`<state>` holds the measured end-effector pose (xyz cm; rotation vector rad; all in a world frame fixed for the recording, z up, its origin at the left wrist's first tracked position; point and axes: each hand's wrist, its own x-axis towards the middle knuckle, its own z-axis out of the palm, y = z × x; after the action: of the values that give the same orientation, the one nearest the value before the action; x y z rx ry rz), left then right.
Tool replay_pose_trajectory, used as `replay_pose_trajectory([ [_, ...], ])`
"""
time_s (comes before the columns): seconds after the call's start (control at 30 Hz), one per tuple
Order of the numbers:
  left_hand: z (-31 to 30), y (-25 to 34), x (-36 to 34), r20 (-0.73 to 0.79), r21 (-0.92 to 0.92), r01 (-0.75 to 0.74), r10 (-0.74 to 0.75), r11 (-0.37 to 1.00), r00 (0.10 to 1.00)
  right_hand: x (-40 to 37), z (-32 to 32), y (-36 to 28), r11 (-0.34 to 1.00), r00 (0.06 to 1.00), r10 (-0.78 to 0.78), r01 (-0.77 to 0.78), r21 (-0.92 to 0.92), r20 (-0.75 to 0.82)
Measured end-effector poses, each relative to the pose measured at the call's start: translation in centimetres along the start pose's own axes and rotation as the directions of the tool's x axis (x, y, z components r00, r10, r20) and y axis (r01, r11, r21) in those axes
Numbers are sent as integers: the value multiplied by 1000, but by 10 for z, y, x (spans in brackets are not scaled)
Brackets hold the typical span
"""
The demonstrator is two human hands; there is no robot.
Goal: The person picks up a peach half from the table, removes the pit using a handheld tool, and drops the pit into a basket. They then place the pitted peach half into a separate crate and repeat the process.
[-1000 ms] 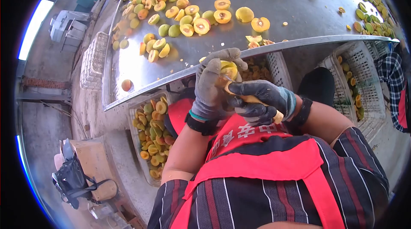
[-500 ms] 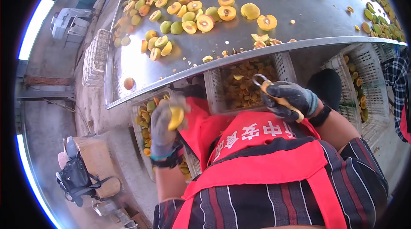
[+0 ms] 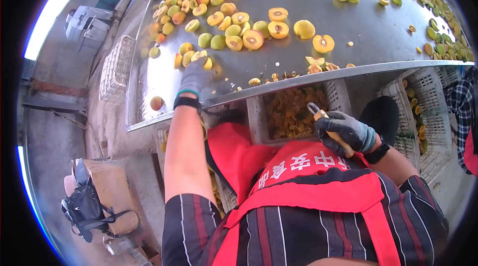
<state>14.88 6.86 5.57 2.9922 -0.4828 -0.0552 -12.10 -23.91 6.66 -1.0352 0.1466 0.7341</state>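
My gloved left hand point(image 3: 195, 78) reaches over the metal table's near edge, its fingertips right at a small cluster of halved peaches point(image 3: 187, 59). The back of the hand hides most of its fingers, so I cannot tell whether they grip a piece. My gloved right hand point(image 3: 344, 130) is closed around the wooden handle of a pitting tool point(image 3: 334, 135). The tool's metal loop point(image 3: 313, 108) points up and left, in front of a crate of scraps point(image 3: 259, 126) below the table edge.
Many cut peaches point(image 3: 240, 18) lie across the metal table point(image 3: 279, 74), with more along its right side. Fruit crates stand at right point(image 3: 435, 111) and beneath my left arm point(image 3: 229, 197). A backpack point(image 3: 85, 206) rests against a cardboard box point(image 3: 112, 186) at left.
My left hand has moved up from over the lower-left crate to the table's peaches; the yellow piece it held no longer shows. My right hand keeps the tool, and the view has shifted slightly.
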Motion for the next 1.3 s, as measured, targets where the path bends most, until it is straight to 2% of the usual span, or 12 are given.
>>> replay_pose_trajectory([
  [0.13,4,13,16,105,116,-34,22,993,994,1,1,4,1000,1000,15,-15,-9,-19],
  [0.17,0,23,7,187,-332,142,-82,932,979,1,0,4,1000,1000,8,-8,-13,-4],
  [0.27,-17,53,-39,242,-960,224,94,165,966,7,10,-11,991,993,-100,94,-99,-60],
  [0.37,-8,104,-91,165,-878,258,251,-402,954,39,11,-10,976,974,-218,220,11,-63],
  [0.5,20,141,-137,155,-904,224,210,-363,965,64,7,-6,895,905,-424,423,-139,24],
  [0.57,14,149,-147,-99,-994,-89,213,-55,972,59,19,-13,878,919,-394,382,-288,17],
  [0.6,7,153,-154,16,-894,178,368,-411,930,57,25,-16,837,926,-377,341,-428,-1],
  [0.73,8,151,-159,159,-731,299,272,-614,949,45,44,-27,919,971,-161,82,-386,-177],
  [0.93,21,144,-162,176,-622,289,229,-728,957,48,45,-10,682,930,-337,132,-719,-149],
  [1.07,36,151,-159,-153,-921,-153,-27,-357,988,55,48,1,789,932,-333,194,-582,-141],
  [1.2,23,159,-169,-195,-928,-237,-169,-286,966,45,74,1,940,977,-124,60,-337,-173],
  [1.3,30,152,-167,-270,-949,-288,-140,-132,953,60,44,23,677,944,-314,151,-720,-98],
])
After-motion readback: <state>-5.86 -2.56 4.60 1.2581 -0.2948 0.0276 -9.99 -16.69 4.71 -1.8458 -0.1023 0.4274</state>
